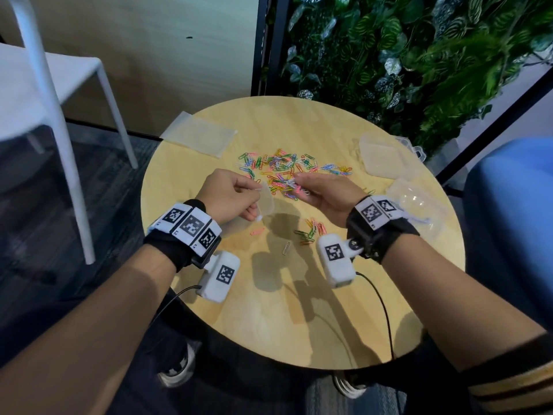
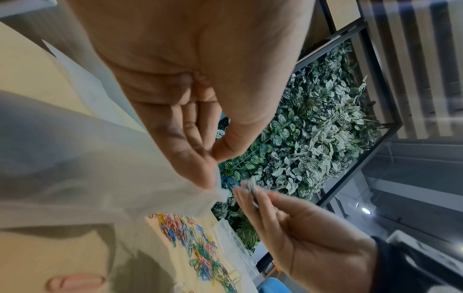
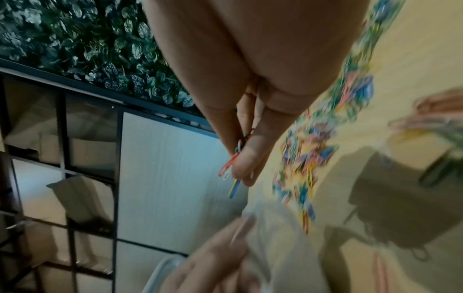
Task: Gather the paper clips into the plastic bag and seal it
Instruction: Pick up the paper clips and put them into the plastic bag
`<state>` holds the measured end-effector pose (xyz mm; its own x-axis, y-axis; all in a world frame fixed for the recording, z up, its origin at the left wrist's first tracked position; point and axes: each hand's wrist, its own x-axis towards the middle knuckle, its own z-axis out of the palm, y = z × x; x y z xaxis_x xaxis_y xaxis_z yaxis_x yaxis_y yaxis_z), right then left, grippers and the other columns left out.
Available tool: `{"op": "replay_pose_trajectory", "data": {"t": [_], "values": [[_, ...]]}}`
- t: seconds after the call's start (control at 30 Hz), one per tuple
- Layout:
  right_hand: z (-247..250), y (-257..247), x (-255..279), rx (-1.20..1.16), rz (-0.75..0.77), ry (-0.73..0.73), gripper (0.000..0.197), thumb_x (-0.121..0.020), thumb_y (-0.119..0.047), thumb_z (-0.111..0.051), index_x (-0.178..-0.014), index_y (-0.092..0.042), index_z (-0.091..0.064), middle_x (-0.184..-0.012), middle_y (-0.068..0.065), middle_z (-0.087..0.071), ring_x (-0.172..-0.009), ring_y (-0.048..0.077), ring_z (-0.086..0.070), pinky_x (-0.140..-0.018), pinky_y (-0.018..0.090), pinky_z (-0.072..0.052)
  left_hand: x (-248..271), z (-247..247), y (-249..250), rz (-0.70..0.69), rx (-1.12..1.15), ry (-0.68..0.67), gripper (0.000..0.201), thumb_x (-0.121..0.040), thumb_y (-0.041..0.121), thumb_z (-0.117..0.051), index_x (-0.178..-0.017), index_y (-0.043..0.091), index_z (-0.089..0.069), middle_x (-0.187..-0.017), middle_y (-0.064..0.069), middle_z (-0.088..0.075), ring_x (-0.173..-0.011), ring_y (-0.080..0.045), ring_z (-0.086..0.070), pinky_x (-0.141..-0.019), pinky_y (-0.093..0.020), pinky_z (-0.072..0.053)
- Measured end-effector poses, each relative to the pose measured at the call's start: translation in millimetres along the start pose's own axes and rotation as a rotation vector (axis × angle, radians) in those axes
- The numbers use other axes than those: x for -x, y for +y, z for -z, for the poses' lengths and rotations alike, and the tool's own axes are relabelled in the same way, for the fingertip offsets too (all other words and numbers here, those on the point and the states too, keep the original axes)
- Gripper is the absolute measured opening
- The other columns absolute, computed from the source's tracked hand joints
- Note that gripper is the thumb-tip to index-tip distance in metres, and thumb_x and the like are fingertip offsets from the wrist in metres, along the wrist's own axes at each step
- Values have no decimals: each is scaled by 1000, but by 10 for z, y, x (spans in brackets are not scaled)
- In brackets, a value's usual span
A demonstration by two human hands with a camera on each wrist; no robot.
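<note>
Left hand (image 1: 230,194): raised above the bench (image 1: 314,310), knuckles up, thumb and forefinger pinched on the top edge of the plastic bag (image 1: 267,202); the other fingers curl under.
Left hand, wrist view (image 2: 190,111): palm faces the camera; the thumb tip meets the fingertips at the corner of the plastic bag (image 2: 105,168).
Right hand (image 1: 326,191): held level with the left one, just beside the bag mouth, fingers and thumb closed together on a small bunch of paper clips (image 1: 299,187).
Right hand, wrist view (image 3: 253,95): fingers point away from the camera, tips pressed on the bunch of paper clips (image 3: 231,170), whose red, white, yellow and blue ends stick out past the fingertips.
Plastic bag: hangs from the left hand between the two hands, mouth up, long axis roughly vertical; its lower end is off the bench surface.
Main pile of clips (image 1: 287,167): spread in a band running left to right across the far middle of the bench.
Small cluster of clips (image 1: 311,232): near the right wrist, with single clips apart from it.
Spare bags (image 1: 199,133): flat at the far left edge; more at the right edge (image 1: 386,157).
Hard to make out: the bag is see-through and its outline faint; whether its mouth is parted cannot be told. The right wrist view is blurred. The number of clips held cannot be counted.
</note>
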<state>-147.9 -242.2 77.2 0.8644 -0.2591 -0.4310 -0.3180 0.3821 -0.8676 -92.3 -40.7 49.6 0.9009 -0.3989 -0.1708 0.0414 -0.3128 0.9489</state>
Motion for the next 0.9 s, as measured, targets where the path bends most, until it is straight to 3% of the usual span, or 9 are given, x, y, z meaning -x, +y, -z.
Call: {"op": "replay_pose_trajectory", "data": {"t": [0.17,0.27,0.37,0.43,0.53,0.67,0.8,0.87,0.9], "values": [[-328,231,-41,246,-25,-36,25,-87,3,-64,-109,15,-62,-110,26,-67,-82,25,-67,-79,32,-60,-2,-41,-28,12,30,0,15,-90,1,-63,-102,5,-73,-61,-11,-69,-57,-26,-68,-60,-31,-60],[-394,337,-115,408,-62,-53,33,-87,0,-62,-118,13,-57,-123,31,-60,-93,27,-64,-90,41,-57,-31,-29,-51,23,35,2,16,-89,4,-64,-102,6,-74,-63,-12,-72,-60,-27,-70,-66,-34,-61],[-438,336,-120,404,-69,-43,38,-89,4,-56,-126,13,-51,-128,31,-56,-95,27,-61,-89,36,-56,-31,-45,-50,18,36,-13,15,-90,5,-66,-103,5,-74,-66,-14,-72,-61,-28,-71,-68,-35,-61],[-456,293,-117,480,-54,-31,31,-87,7,-56,-118,10,-59,-117,28,-63,-93,26,-64,-92,37,-55,-24,-66,-35,13,34,-12,15,-90,5,-65,-102,6,-74,-66,-13,-72,-61,-28,-71,-68,-35,-61],[-448,251,-107,743,15,5,14,-78,3,-69,-84,-9,-72,-90,15,-74,-85,23,-73,-89,39,-57,-10,-66,-13,20,47,-1,16,-90,3,-63,-101,8,-74,-65,-12,-72,-61,-26,-71,-66,-33,-61],[-431,232,-8,995,200,3,4,-80,-6,-74,-82,-4,-77,-73,11,-74,-63,16,-72,-68,23,-60,25,-41,13,13,69,-8,19,-90,0,-61,-104,3,-73,-66,-12,-70,-59,-24,-70,-64,-31,-62],[-330,141,41,959,256,-61,13,-85,-5,-66,-89,-11,-77,-80,8,-75,-71,19,-72,-70,29,-61,27,4,18,-2,53,1,18,-90,1,-62,-104,3,-73,-62,-9,-69,-60,-26,-69,-66,-35,-62],[-136,109,7,1010,291,37,18,-87,-8,-63,-97,-15,-76,-91,5,-75,-80,19,-69,-79,34,-60,15,71,34,-10,58,21,19,-89,0,-62,-105,1,-73,-61,-10,-69,-58,-26,-67,-63,-33,-61],[15,105,-4,1149,299,99,21,-89,-13,-61,-105,-18,-74,-101,4,-74,-88,17,-68,-85,33,-56,11,105,46,-14,59,29,20,-89,-1,-61,-105,1,-73,-61,-10,-68,-57,-25,-67,-62,-32,-61]]}}
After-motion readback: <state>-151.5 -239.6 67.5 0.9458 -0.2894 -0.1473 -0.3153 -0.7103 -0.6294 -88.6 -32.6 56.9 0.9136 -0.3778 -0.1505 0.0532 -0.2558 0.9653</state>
